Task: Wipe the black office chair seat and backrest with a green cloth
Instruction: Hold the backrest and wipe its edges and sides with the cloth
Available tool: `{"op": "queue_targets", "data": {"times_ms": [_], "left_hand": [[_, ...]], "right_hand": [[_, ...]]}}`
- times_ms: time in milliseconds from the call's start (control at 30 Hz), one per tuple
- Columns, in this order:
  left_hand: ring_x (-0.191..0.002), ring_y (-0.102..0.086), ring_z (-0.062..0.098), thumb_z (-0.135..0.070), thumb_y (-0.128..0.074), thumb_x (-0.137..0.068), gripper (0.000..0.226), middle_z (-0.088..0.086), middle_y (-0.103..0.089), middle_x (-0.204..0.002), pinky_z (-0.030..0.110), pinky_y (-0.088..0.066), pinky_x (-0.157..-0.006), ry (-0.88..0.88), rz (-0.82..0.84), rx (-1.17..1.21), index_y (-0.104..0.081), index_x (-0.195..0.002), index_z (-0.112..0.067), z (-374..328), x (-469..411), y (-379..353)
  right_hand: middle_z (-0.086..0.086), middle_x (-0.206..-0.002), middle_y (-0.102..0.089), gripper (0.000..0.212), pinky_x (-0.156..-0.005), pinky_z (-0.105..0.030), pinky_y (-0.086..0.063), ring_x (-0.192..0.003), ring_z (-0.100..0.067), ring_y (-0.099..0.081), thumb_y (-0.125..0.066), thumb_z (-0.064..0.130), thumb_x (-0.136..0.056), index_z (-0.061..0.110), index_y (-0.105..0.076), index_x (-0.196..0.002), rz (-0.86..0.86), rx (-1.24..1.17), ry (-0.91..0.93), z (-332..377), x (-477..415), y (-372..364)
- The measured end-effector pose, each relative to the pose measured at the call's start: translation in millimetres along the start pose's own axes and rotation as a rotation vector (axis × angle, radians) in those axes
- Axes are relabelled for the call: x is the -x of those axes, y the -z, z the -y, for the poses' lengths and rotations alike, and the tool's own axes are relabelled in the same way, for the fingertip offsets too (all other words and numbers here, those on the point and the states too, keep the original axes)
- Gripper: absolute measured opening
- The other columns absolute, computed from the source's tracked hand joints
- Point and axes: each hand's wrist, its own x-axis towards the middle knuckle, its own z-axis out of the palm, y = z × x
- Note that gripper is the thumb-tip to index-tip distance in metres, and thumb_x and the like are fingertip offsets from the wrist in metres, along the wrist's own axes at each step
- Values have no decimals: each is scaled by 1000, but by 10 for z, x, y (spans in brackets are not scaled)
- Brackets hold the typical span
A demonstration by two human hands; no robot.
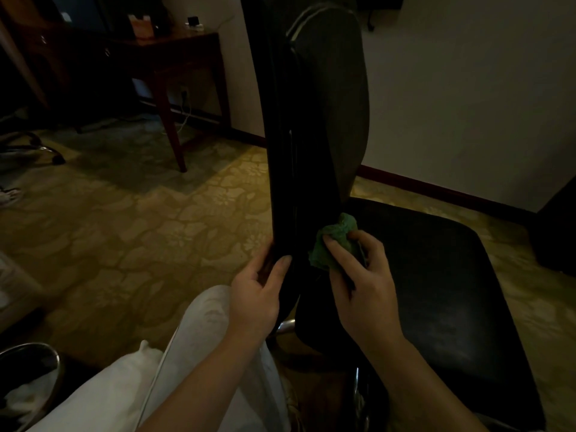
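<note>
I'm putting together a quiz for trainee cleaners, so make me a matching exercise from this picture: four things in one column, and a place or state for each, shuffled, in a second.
Column one:
1. green cloth
2. left hand
3. seat
4. wooden desk

Column two:
A. stands by the far wall, upper left
B. grips the edge of the backrest
C. bunched in the right hand, low against the backrest
D. black, lying to the right of the backrest

Pairs: 1-C, 2-B, 3-D, 4-A

Hotel-like room, wooden desk (174, 48), patterned carpet (156, 219)
</note>
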Motion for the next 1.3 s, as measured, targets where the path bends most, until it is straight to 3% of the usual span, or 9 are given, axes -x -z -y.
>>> {"op": "queue_targets", "data": {"times_ms": [167, 333, 600, 833, 1033, 1167, 1300], "left_hand": [[-110, -62, -6, -30, -59, -97, 34, -27, -68, -114, 16, -52, -91, -2, -17, -17, -58, -130, -37, -11, 26, -1], [-112, -63, -3, -31, -60, -96, 41, -22, -69, -117, 20, -53, -94, -3, -22, 7, -58, -136, -27, 4, 26, -15], [-114, -62, -2, -32, -60, -96, 39, -21, -69, -119, 27, -53, -97, -4, -18, -5, -58, -135, -31, 5, 41, -9], [-115, -61, -4, -28, -61, -96, 42, -24, -67, -121, 20, -52, -95, -9, -8, -22, -56, -137, -32, 19, 68, -5], [-108, -61, -13, -17, -62, -96, 40, -36, -67, -107, 7, -48, -82, 18, 3, -9, -53, -127, -41, 48, 147, -5], [-110, -59, -12, -23, -62, -96, 38, -38, -65, -110, 8, -48, -84, 17, 7, -49, -52, -123, -50, 62, 155, 4], [-113, -59, -11, -25, -63, -95, 41, -37, -65, -112, 11, -50, -88, 12, 3, -49, -51, -127, -47, 77, 150, 20]], "right_hand": [[-8, -144, -39, 44, -96, -44, -53, -131, -24, -45, -66, 12, -89, 23, -60, -131, 63, 50, -30, -155, 224, -75], [-4, -143, -39, 48, -94, -43, -55, -128, -24, -48, -70, 11, -86, 24, -59, -131, 166, 92, -77, -246, 453, -168], [-5, -142, -40, 44, -93, -44, -54, -129, -25, -48, -65, 14, -89, 21, -60, -132, 47, 49, -34, -58, 211, 42], [-7, -144, -41, 40, -96, -42, -53, -132, -23, -46, -64, 14, -90, 20, -62, -129, 27, 23, -30, -26, 131, 39], [-2, -143, -41, 45, -96, -42, -53, -131, -22, -47, -69, 12, -87, 25, -62, -129, 178, 79, -193, -194, 564, -191], [0, -145, -41, 45, -102, -37, -50, -131, -18, -46, -66, 16, -91, 28, -59, -133, 226, 68, -245, -182, 625, -238], [-1, -143, -43, 43, -98, -40, -52, -130, -19, -47, -66, 14, -90, 25, -61, -131, 157, 38, -245, -100, 561, -114]]}}
